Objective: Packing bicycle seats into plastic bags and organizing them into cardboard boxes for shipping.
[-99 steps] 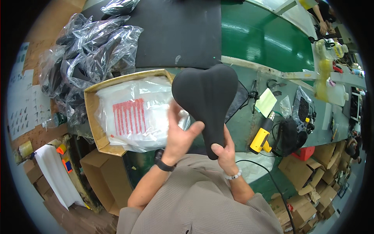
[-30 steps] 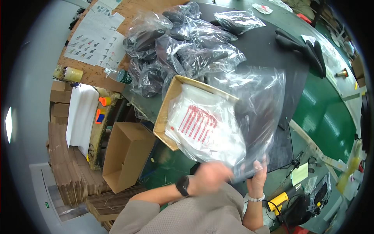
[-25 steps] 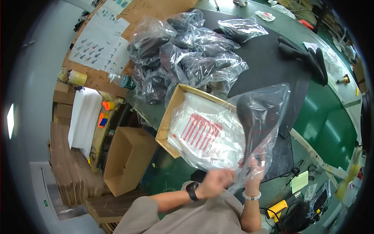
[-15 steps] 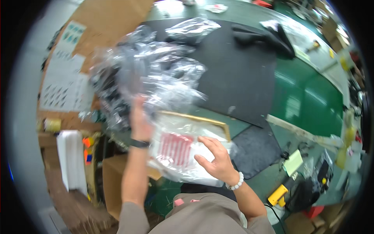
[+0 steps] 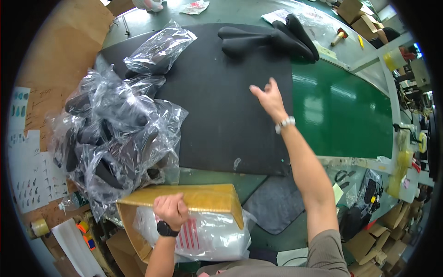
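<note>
Head view. My left hand (image 5: 170, 211) has its fingers clenched on the far wall of the box (image 5: 207, 195); plastic bags (image 5: 217, 233) inside. My right hand (image 5: 272, 99) is empty, fingers parted over the mat (image 5: 221, 115), short of the bare saddles (image 5: 247, 42) at its far edge. Bagged saddles (image 5: 124, 115) heap left. Step, I judge: reaching out. Next move calls for more stretch, then closing on one saddle.

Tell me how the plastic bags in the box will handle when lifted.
The plastic bags look thin and creased, so they are probably floppy. Their glossy sheen suggests they may slide over one another. Being so thin, each is likely light for its size.
</note>
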